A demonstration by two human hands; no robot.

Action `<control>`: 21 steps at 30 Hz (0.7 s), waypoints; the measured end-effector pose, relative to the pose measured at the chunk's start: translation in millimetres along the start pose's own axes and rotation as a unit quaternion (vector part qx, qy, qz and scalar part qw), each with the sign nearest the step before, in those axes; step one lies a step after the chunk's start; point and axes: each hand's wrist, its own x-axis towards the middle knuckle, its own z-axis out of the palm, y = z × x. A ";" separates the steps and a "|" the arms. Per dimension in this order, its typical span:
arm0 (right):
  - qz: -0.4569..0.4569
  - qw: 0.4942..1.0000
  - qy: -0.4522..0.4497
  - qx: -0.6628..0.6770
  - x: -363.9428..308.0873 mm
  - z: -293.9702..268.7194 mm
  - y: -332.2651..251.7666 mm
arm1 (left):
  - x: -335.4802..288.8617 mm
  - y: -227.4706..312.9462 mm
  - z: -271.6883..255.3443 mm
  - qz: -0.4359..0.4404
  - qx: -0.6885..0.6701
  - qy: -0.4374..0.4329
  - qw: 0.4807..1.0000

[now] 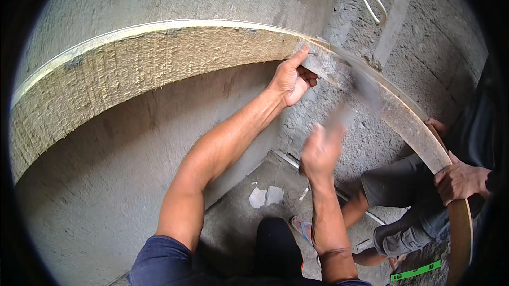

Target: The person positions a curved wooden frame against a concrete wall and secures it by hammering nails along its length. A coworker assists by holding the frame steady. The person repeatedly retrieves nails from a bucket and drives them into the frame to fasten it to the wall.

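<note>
A rough pale plank (pixel 154 55) crosses from the left along the wall and meets a grey-stained board (pixel 397 113). At the join, my left hand (pixel 293 79) grips the grey-stained board's end, thumb on its face and fingers curled below its lower edge. A thin dark line that looks like a nail (pixel 313 53) shows beside the thumb. My right hand (pixel 322 151) is closed round the handle of a hammer (pixel 366 87). Motion smears the hammer, and its head overlaps the board in view, so I cannot tell whether they touch.
At the right, a co-worker's hand (pixel 460 180) grips the grey-stained board. A rough concrete wall (pixel 339 121) stands behind it. White cable (pixel 371 5) hangs at top right. On the floor lie pale flat fragments (pixel 265 196) and a green spirit level (pixel 416 270).
</note>
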 end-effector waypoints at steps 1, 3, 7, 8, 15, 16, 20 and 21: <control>0.222 0.953 -0.138 0.152 -0.2 0.1 1.8 | -0.2 0.1 0.2 -0.004 -0.007 0.006 1.000; 0.199 0.969 -0.088 0.117 -2.2 -10.0 3.0 | -0.2 0.0 0.8 -0.012 0.000 -0.002 1.000; 0.124 0.924 0.066 0.357 -6.2 -30.1 -3.1 | -1.1 -0.6 1.4 0.005 -0.014 0.007 1.000; 0.056 0.878 0.150 0.451 -4.7 -28.0 -3.5 | -1.2 -0.6 0.9 0.011 -0.006 0.003 1.000; 0.164 0.978 -0.088 0.099 -1.2 -8.9 7.4 | -0.5 -3.1 0.2 0.011 0.015 -0.001 1.000; 0.184 0.972 -0.063 0.130 -3.9 -12.5 7.1 | -0.2 -3.0 0.2 0.022 0.022 -0.006 0.999; 0.061 0.862 0.139 0.484 -1.0 -20.6 -2.4 | -0.4 -2.6 1.3 0.017 0.000 0.010 1.000; -0.019 0.844 0.195 0.500 1.7 -18.8 -5.5 | -0.6 -2.1 1.7 0.016 -0.008 0.011 1.000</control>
